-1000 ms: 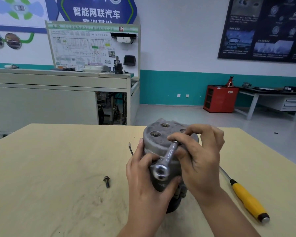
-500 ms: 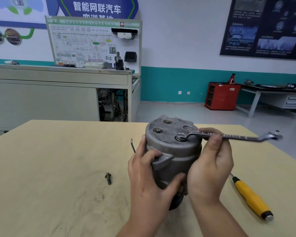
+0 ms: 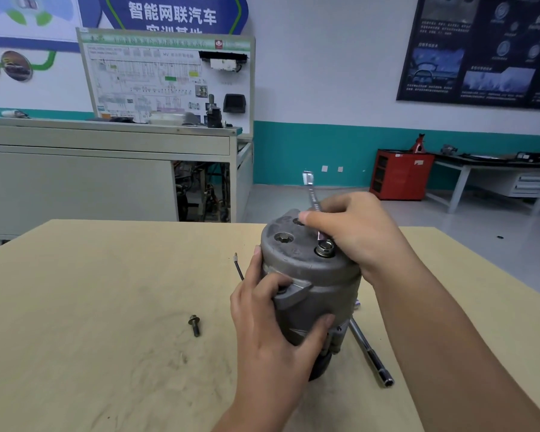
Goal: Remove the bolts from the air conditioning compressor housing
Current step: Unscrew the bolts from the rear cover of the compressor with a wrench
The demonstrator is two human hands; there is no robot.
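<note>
Left of centre in the frame, a loose bolt lies on its side on the desk, apparently set apart from the work so it cannot roll underneath. The left hand wraps fingers and thumb round the side of the compressor, which stands on end at the frame's centre. This grip probably braces it against the twist of the tool. On its top face a sunk bolt sits in its recess, and nearer the right a raised bolt stands proud, seemingly part unscrewed. The wrench is seated on that raised bolt, its shaft pointing away toward the upper centre. The right hand curls its fingers over the shaft close to the bolt, a short hold suited to quick turns rather than heavy force. A metal bar with a socket end lies at lower right, within reach.

The desk is pale wood, scuffed with grey marks. Behind it stand a grey cabinet with a wiring board, a teal-banded wall, and a red cabinet.
</note>
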